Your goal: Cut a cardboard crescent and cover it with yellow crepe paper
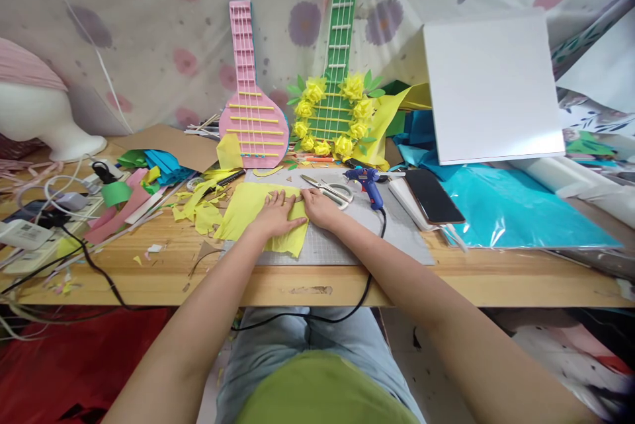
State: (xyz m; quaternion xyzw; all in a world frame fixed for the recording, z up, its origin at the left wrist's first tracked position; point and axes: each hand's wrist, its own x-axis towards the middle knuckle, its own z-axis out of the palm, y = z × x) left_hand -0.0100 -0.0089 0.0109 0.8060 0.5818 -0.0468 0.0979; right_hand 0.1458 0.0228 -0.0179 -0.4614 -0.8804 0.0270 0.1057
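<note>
A yellow crepe-like sheet point(243, 209) lies on the grey cutting mat point(337, 245). My left hand point(278, 214) rests flat on it with the fingers spread. At the sheet's upper right edge is my right hand point(320, 208), its fingers curled in; a small dark bit shows by the fingertips, too little to name. Just beyond that hand lie metal scissors point(342, 194), and a blue glue gun point(368, 184) stands to their right. Yellow scraps point(203, 209) are heaped left of the sheet.
A pink paper instrument point(255, 126) and a green one point(333, 100) with yellow flowers lean at the back. A black phone point(434, 196) and wrapped blue sheets point(526, 206) lie right. A white board point(493, 90) stands behind. The glue gun's black cord point(370, 285) hangs over the table edge.
</note>
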